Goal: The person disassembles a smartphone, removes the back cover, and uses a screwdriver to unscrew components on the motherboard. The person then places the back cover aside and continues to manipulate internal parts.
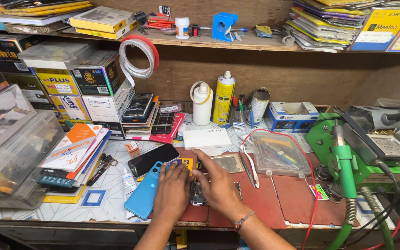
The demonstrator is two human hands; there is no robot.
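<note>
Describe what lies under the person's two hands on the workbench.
Under the left hand and right hand lies an opened phone on a red mat. The hands cover most of its insides.

The opened phone (pixel 199 193) is mostly covered by the left hand (pixel 172 190) and right hand (pixel 217 185), so its parts cannot be made out. Both forearms are cut off by the bottom edge. The green hose (pixel 348 217), right of the right hand, is cropped there too.
</note>
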